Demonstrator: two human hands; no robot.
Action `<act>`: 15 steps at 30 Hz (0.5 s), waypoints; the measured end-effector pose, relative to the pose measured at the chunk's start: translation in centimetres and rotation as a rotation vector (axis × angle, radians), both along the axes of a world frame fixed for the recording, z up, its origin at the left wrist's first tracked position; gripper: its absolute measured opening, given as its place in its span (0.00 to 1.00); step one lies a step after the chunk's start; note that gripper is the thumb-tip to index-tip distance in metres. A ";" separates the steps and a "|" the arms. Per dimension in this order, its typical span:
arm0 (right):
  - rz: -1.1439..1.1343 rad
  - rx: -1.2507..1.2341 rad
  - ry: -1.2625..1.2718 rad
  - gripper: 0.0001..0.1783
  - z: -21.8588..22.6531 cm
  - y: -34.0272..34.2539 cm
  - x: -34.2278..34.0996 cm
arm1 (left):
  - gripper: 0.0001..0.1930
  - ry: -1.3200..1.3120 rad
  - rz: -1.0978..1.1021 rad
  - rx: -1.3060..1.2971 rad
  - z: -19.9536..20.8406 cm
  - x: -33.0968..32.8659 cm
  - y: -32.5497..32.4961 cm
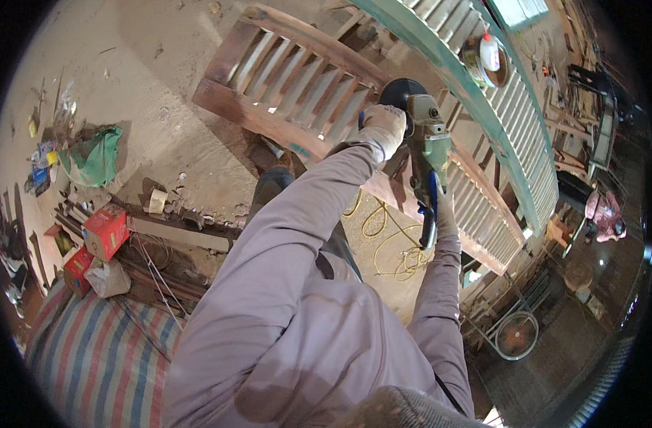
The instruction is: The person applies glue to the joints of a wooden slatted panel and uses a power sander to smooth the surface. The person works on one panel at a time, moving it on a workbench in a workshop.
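Both my hands are on an angle grinder (433, 146) with a green and grey body and a dark round disc guard at its far end. My left hand (384, 128), in a pale glove, is closed around the side handle. Farther back on the body, my right hand (445, 207) is wrapped round the rear grip, partly hidden by the tool. The grinder's head is over a reddish-brown louvered wooden shutter (269, 127); whether the disc touches the wood I cannot tell. Beyond it lies a green-framed louvered shutter (447, 65), with a white red-capped bottle (489, 55) in a round container on it.
A yellow cord (374, 225) lies in loops on the dusty ground below the shutter. To the left are red boxes (104, 232), a white plastic bag (109, 278), a striped sheet (101, 349) and a green cloth (97, 158). At right are a spoked wheel (516, 334) and a person in pink (605, 215).
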State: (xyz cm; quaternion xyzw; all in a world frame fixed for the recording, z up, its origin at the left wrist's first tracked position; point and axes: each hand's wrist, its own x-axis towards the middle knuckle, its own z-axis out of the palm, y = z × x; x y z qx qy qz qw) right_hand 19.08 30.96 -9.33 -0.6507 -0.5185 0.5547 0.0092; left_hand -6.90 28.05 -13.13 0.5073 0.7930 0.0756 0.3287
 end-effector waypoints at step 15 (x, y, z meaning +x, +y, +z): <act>0.430 0.111 0.004 0.40 -1.5 1.5 -24.3 | 0.16 0.153 0.380 0.087 -0.4 -20.9 -10.3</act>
